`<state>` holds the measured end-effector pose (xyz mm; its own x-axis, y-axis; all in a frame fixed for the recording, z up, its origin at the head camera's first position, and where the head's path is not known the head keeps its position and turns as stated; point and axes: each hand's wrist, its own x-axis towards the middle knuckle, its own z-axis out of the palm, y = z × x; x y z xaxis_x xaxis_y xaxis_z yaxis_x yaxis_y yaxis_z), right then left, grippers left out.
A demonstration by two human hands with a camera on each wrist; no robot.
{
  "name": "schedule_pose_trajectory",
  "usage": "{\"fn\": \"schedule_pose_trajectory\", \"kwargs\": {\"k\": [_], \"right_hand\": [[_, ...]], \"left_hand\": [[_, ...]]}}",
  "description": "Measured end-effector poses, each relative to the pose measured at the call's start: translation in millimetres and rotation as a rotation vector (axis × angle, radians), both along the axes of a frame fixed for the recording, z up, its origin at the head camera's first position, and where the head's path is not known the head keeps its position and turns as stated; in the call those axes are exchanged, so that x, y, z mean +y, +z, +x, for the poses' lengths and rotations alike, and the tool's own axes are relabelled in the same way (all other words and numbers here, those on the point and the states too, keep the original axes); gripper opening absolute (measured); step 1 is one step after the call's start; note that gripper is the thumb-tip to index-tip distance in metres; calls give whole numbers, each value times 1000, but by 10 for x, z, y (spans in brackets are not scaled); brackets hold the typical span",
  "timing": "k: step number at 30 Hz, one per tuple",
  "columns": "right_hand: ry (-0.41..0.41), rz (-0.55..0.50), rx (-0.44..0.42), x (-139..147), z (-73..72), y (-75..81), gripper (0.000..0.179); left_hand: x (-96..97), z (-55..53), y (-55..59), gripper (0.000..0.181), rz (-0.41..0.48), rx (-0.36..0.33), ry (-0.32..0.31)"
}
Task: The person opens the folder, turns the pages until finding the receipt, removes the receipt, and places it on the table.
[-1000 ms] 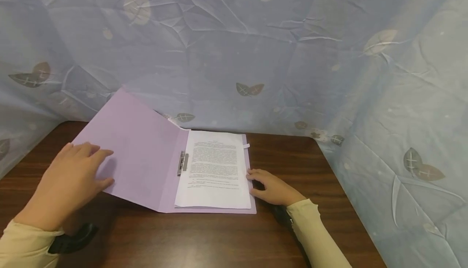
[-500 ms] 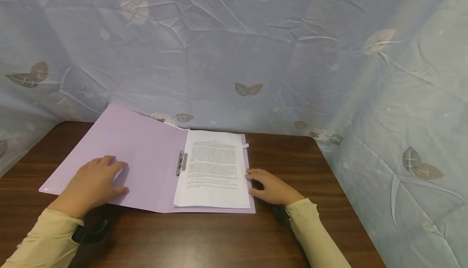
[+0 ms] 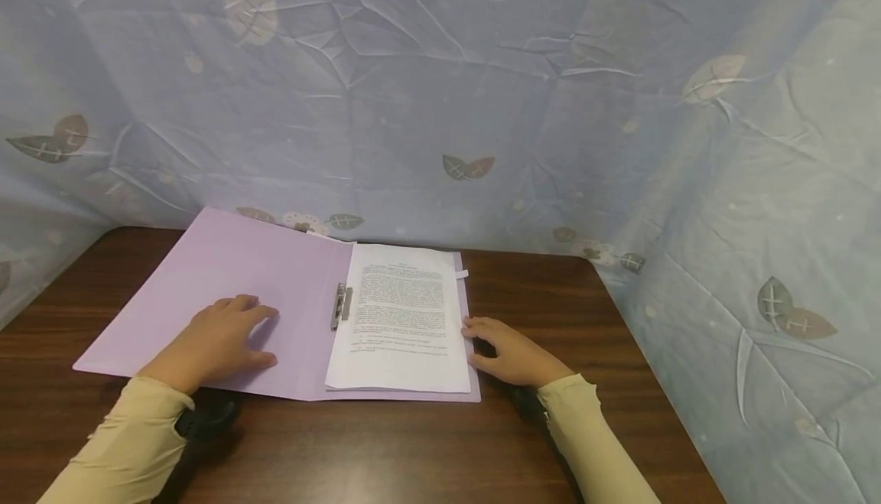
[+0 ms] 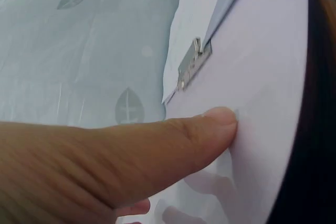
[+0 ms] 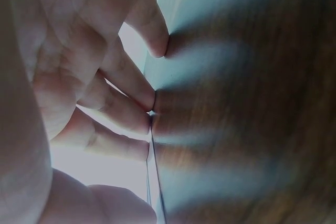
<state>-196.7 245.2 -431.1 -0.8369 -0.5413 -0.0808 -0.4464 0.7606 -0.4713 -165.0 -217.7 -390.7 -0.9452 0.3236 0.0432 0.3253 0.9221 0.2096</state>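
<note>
A lilac clip folder [image 3: 227, 259] lies spread open on the brown table, its left cover laid over to the left. A stack of printed paper sheets [image 3: 406, 370] rests on its right half, beside a metal clip [image 3: 339, 307] near the spine. My left hand [image 3: 216, 347] is over the left cover with fingers spread and loosely bent; in the left wrist view the thumb [image 4: 210, 129] extends across the pale cover, the clip beyond it. My right hand [image 3: 512, 352] rests at the folder's right edge, and its fingertips [image 5: 157, 45] reach that edge and the wood in the right wrist view.
The dark wood table [image 3: 385, 450] has rounded far corners. Behind it and to the right hangs a creased blue cloth [image 3: 413, 106] with leaf prints. A small white tab [image 3: 463, 274] sticks out from the folder's right side.
The folder's left cover has come down from its raised tilt to lie nearly flat. My left hand has moved right across it, toward the spine. My right hand has stayed in place.
</note>
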Motion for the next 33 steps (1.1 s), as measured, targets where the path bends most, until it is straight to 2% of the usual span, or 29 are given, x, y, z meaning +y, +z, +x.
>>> {"fn": "schedule_pose_trajectory", "kwargs": {"k": [3, 9, 15, 24, 33], "right_hand": [[-7, 1, -2, -4, 0, 3, 52], [-8, -6, 0, -15, 5, 20, 52], [-10, 1, -6, -19, 12, 20, 52], [-16, -2, -3, -23, 15, 34, 52], [-18, 19, 27, -38, 32, 62, 52]], "left_hand": [[77, -29, -9, 72, 12, -14, -17], [160, -76, -52, 85, 17, -67, -3], [151, -116, -122, 93, 33, -148, 23], [134, -162, -146, 101, 45, -250, 40], [155, -141, -172, 102, 48, -278, 31]]}}
